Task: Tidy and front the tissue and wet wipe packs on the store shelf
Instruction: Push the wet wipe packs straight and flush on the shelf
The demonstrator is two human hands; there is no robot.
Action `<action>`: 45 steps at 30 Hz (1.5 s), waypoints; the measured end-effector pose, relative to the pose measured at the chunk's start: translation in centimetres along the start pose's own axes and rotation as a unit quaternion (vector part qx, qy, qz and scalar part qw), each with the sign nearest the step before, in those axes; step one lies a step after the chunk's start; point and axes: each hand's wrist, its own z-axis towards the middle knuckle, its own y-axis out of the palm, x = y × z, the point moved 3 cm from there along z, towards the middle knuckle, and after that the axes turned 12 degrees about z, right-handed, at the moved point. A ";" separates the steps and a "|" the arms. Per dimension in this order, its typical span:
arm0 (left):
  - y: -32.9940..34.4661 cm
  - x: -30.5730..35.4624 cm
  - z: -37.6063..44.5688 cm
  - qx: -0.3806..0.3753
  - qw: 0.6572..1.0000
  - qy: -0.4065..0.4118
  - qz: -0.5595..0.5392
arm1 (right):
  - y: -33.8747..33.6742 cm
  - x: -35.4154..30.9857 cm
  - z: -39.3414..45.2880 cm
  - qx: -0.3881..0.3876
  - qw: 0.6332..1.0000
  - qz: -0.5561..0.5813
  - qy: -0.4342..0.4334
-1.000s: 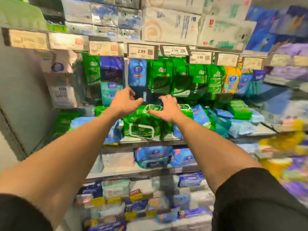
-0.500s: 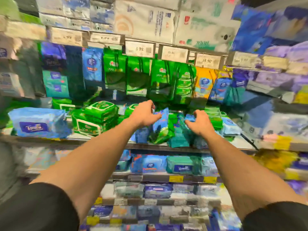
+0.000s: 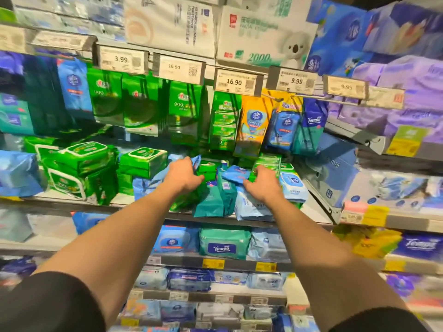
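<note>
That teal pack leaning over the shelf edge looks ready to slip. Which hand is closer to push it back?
Probably the left hand: it sits directly above the teal pack. The right hand lies further right, over the pale blue packs.

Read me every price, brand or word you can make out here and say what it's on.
"3.99": shelf tag
"16.90": second tag
"16.90": third tag
"9.99": fourth tag
"Tempo": teal pack
"2000": koala box
"999": hanging green pack
Other print is too blurred.
</note>
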 end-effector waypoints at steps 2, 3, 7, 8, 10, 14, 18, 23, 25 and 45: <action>0.8 0.1 0.2 0.005 1.000 -0.001 0.030 | 0.9 -0.8 0.4 0.001 1.000 0.019 -0.007; 1.2 0.0 0.4 0.005 0.999 -0.006 0.036 | 1.4 -1.4 0.6 0.003 0.999 0.038 -0.004; 2.0 -1.0 1.1 -0.012 0.999 -0.033 0.036 | 3.5 -2.7 1.5 0.026 0.975 0.204 0.085; 2.1 -1.1 1.2 -0.015 0.999 -0.034 0.036 | 3.8 -2.9 1.6 0.036 0.961 0.246 0.119; 2.0 -1.4 1.5 -0.016 0.999 -0.035 0.033 | 4.1 -3.1 1.9 0.040 0.943 0.286 0.166; 2.2 -1.8 1.6 -0.023 0.998 -0.035 0.040 | 4.1 -2.3 1.8 0.007 0.927 0.288 0.241; 2.4 -1.7 1.8 -0.035 0.998 -0.033 0.033 | 4.1 -1.7 1.9 -0.024 0.961 0.178 0.210; 2.1 -1.5 1.5 -0.025 0.999 -0.042 0.023 | 4.2 -3.1 1.6 -0.053 0.993 -0.028 0.106; 1.9 -1.4 1.3 -0.020 0.999 -0.042 0.022 | 4.1 -3.3 1.2 -0.060 0.993 -0.053 0.086; 0.6 -0.4 0.8 -0.047 0.996 -0.041 -0.059 | 4.5 -2.4 1.1 -0.001 0.951 0.215 0.221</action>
